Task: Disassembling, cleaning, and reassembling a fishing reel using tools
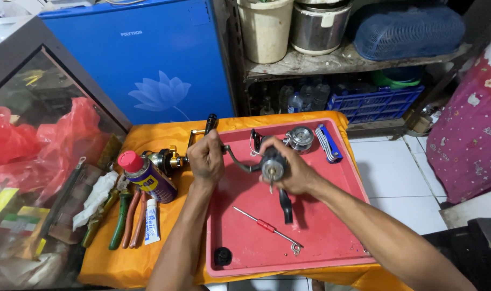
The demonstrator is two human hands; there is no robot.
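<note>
My right hand [291,170] grips the dark body of a fishing reel [272,166] above a red tray [331,237]. My left hand [205,159] is closed on the reel's crank handle [236,160], which sticks out to the left. A silver spool [300,138] and a blue folding multi-tool [328,143] lie at the tray's far edge. On the tray near me lie a thin red-handled tool [267,226], a black stem [286,207] and a small black cap [222,256].
A second gold and black reel [167,159], a purple spray can with red cap [147,177], pliers [128,218], a small tube [152,221] and a white rag [95,199] lie on the orange cloth [165,134]. Glass case at left, blue cabinet [148,59] behind, shelves at back right.
</note>
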